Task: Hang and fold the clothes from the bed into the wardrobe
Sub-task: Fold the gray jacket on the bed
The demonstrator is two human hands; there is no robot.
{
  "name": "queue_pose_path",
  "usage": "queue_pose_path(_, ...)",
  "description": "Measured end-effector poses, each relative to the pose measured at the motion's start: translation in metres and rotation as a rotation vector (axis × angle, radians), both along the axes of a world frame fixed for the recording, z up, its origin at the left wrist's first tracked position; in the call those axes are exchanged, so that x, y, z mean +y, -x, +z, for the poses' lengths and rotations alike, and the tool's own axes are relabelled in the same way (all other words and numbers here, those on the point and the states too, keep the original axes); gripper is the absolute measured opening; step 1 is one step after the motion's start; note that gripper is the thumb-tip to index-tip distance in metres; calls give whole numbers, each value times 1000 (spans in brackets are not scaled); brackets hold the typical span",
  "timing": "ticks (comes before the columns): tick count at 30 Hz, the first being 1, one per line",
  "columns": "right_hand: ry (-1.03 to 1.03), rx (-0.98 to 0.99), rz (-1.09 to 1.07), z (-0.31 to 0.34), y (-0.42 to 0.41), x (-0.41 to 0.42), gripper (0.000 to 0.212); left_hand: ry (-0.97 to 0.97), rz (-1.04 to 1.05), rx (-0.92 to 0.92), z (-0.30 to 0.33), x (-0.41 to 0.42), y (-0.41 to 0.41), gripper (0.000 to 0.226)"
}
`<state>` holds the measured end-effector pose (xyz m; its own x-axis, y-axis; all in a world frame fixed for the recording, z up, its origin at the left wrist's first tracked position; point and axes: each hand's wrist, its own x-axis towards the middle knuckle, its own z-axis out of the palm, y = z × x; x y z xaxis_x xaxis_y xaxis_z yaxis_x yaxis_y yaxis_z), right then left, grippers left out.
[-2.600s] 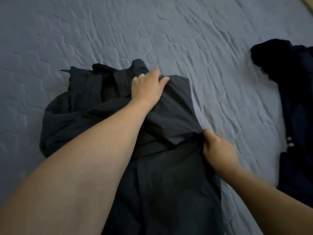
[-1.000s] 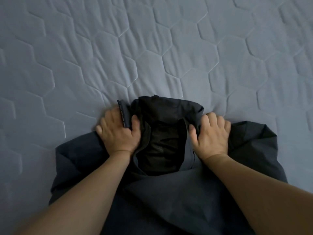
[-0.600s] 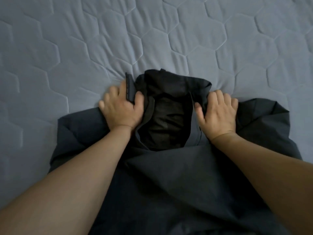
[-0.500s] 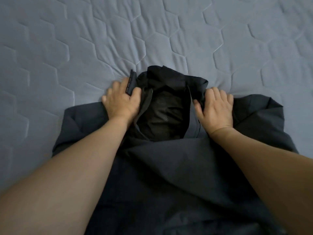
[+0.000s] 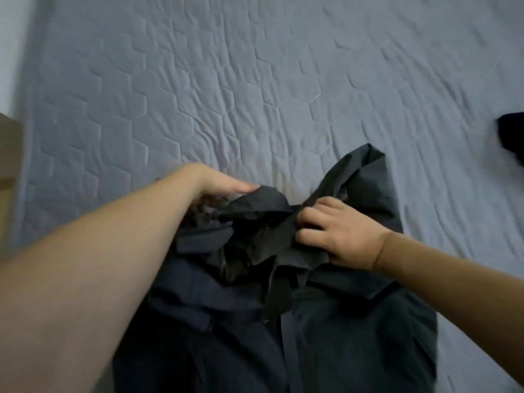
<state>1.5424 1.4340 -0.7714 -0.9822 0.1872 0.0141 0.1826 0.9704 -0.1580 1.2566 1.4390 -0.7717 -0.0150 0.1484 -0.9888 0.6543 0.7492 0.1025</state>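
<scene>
A dark grey garment [image 5: 326, 330] hangs bunched in front of me above the quilted grey bed [image 5: 255, 95], its top edge crumpled between both hands. My left hand [image 5: 218, 188] grips the garment's upper left edge, with the fingers curled into the cloth and partly hidden. My right hand [image 5: 337, 234] pinches the upper right part, fingers curled round a fold. A loose corner of the fabric sticks up past my right hand.
Another dark piece of clothing [image 5: 511, 140] lies on the bed at the right edge of view. A brown wooden surface [image 5: 8, 154] shows at the far left beside the bed.
Both hands have gone from pressing flat on the garment's collar to gripping it. The garment is lifted and bunched, and the view has pulled back from the bed.
</scene>
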Motion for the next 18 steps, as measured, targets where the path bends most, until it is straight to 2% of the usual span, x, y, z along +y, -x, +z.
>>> queue_pose_path(2, -5, -34, 57, 5, -5, -11, 24, 22, -96, 72, -5, -6, -26, 66)
queue_pose_path(6, 45, -72, 10, 11, -13, -26, 31, 96, -67, -42, -5, -25, -47, 53)
queue_pose_path(7, 56, -73, -13, 13, -14, -28, 30, 22, -82, -55, -3, -28, -47, 45)
queue_pose_path(9, 63, -76, -64, 17, -15, -32, 30, -242, -111, 9, -1, -29, -48, 29)
queue_pose_path(11, 90, -66, -130, 22, -15, -35, 31, -424, 18, -37, 14, -30, -50, 33)
queue_pose_path(12, 106, -57, -167, 24, -15, -37, 32, -399, 121, -142, 24, -31, -48, 41)
queue_pose_path(14, 129, -54, -249, 27, -12, -38, 34, -242, 141, -252, 42, -37, -46, 33)
queue_pose_path(15, 134, -68, -298, 27, -9, -36, 33, -219, 10, -224, 44, -39, -47, 26)
queue_pose_path(16, 128, -85, -362, 29, -5, -32, 31, -253, -181, -114, 43, -39, -48, 19)
queue_pose_path(17, 118, -94, -451, 30, -1, -25, 30, -353, -383, 60, 42, -36, -49, 14)
queue_pose_path(18, 100, -99, -568, 32, 3, -14, 31, -495, -475, 239, 46, -29, -49, 12)
